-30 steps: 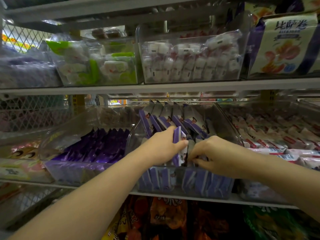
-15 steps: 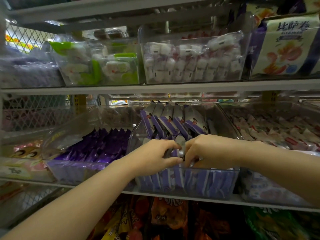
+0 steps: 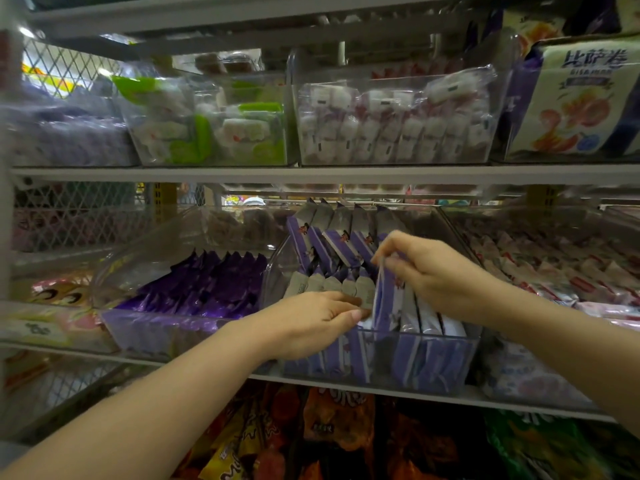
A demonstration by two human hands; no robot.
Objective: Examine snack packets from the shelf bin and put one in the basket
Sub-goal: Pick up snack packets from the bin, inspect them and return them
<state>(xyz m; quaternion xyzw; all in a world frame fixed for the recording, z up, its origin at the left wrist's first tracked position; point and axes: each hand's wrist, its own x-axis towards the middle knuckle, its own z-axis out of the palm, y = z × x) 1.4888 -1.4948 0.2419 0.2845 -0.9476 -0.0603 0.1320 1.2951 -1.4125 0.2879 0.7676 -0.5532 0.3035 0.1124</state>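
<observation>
The right hand (image 3: 436, 275) pinches a purple snack packet (image 3: 388, 299) by its top, best lifted straight while the left hand (image 3: 308, 323), curled on neighbouring packets (image 3: 349, 289), grip unclear, steadies them.

Right hand (image 3: 436, 275) now higher, packet (image 3: 386, 299) partly up from bin (image 3: 277, 265)

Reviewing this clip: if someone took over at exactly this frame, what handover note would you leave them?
Right hand: fingers pinch the top of a purple-and-white packet, raised above its neighbours in the clear bin on the middle shelf.
Left hand: at the bin's front row of packets, thumb against them; grip unclear.
Done: one packet singled out.
Left: lift it clear, examine it, put one in the basket, which is not in view.
</observation>
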